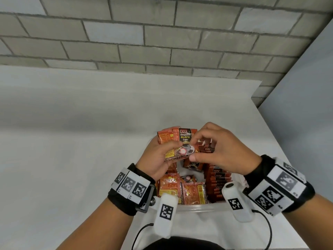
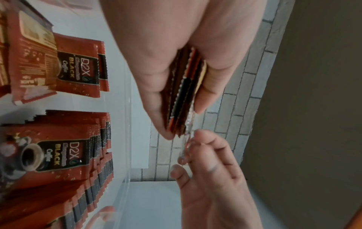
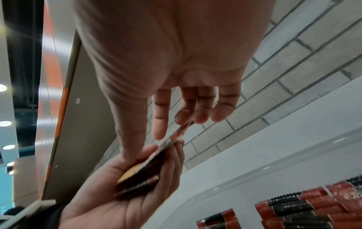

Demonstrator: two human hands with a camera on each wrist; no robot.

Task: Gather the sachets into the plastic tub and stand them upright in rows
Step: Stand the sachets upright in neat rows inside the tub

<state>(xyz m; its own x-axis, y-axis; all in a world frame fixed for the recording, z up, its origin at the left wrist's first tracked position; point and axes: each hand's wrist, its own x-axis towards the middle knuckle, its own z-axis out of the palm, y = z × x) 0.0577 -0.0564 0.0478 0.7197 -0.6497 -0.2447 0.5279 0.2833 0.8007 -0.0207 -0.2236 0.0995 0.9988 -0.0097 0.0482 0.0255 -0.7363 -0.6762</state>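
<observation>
Two hands work above the clear plastic tub, which sits on a white tabletop against a grey block wall. Your left hand grips a small stack of red-brown coffee sachets; the exact count cannot be told. Your right hand pinches the stack's front sachet. Inside the tub, upright sachet rows stand right of loose flat sachets.
</observation>
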